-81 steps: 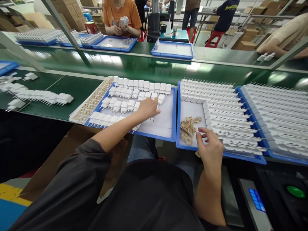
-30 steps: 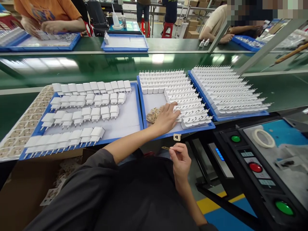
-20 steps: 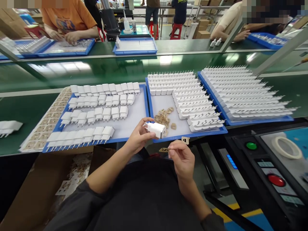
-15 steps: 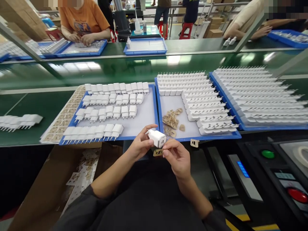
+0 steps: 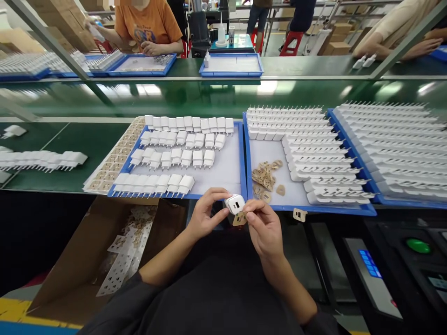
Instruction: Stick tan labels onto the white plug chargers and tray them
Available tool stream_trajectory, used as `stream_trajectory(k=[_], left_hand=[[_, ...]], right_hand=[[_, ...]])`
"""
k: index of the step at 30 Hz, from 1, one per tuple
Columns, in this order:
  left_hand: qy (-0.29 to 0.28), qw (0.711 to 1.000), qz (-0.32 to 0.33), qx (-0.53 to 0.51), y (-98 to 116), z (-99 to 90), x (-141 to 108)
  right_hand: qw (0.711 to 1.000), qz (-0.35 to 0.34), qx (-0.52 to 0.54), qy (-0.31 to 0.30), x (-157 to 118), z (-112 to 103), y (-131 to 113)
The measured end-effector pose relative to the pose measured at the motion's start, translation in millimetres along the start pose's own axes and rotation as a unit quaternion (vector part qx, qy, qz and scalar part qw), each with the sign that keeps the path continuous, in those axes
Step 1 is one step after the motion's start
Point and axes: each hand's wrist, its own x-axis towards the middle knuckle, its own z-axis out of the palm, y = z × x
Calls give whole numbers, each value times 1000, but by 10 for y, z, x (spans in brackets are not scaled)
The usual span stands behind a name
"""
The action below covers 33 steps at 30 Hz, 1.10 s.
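Between thumb and fingers, my left hand [image 5: 209, 214] grips a white charger [image 5: 235, 204], its face with two ports turned toward me. My right hand [image 5: 263, 223] pinches a small tan die-cut piece [image 5: 239, 218] just below that face; whether the two touch is unclear. Beyond my left hand, a blue-rimmed tray [image 5: 240, 158] bears rows of white chargers with pins. A second blue tray [image 5: 248, 172] holds denser rows of chargers and a loose pile of tan pieces [image 5: 264, 176].
Another tan piece [image 5: 299, 214] sticks at the right tray's front edge. A cardboard box [image 5: 66, 260] with scrap sheets stands low left. At right is a machine with a green button [image 5: 418, 245]. Across the green belt [image 5: 195, 95], a person in orange works.
The charger has turned so its port face points more toward me, and the tan piece is closer to it. The whole view has shifted, with the trays now further right.
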Motion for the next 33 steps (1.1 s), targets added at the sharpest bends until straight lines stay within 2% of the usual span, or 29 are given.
stream_trajectory(k=[3, 6, 8, 12, 15, 33], left_hand=[[-15, 997, 24, 75, -9, -23, -53], [34, 993, 28, 113, 7, -16, -76], [52, 990, 59, 120, 47, -12, -66], [44, 982, 141, 120, 145, -23, -13], [44, 977, 166, 124, 178, -30, 18], [30, 979, 163, 121, 193, -35, 28]], right_hand=[[1000, 12, -16, 6, -16, 44, 1], [999, 34, -17, -21, -25, 51, -1], [998, 39, -33, -25, -7, 23, -19], [995, 16, -94, 14, 68, -48, -78], [994, 19, -111, 0, 103, -54, -111], [991, 0, -132, -7, 83, -7, -132]])
